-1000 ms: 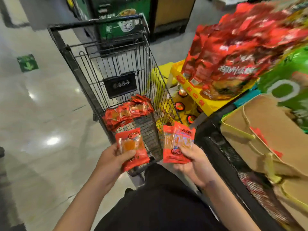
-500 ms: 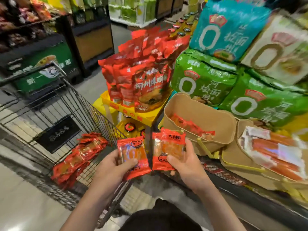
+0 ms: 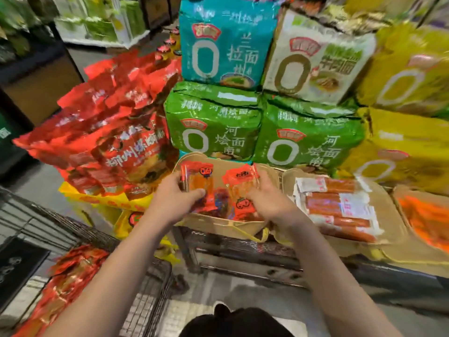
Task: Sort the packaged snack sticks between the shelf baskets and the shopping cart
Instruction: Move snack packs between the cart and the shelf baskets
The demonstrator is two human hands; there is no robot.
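Over the tan basket (image 3: 264, 176), each hand's grip — left (image 3: 173, 199), right (image 3: 268, 200) — pinches a snack pack (image 3: 198, 182).

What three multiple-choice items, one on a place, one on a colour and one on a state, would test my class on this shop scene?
1. Where are both hands?
A. Over the tan basket
B. Inside the cart
C. On the floor

2. What colour are the two big noodle bags right behind that basket?
A. Blue
B. Green
C. White

3. What is the left hand doing?
A. Hanging idle
B. Pushing the cart
C. Holding a snack packet

Answers:
1 A: the left hand and right hand are above the tan basket, not the cart.
2 B: both noodle bags are green.
3 C: its fingers grip a red snack packet.
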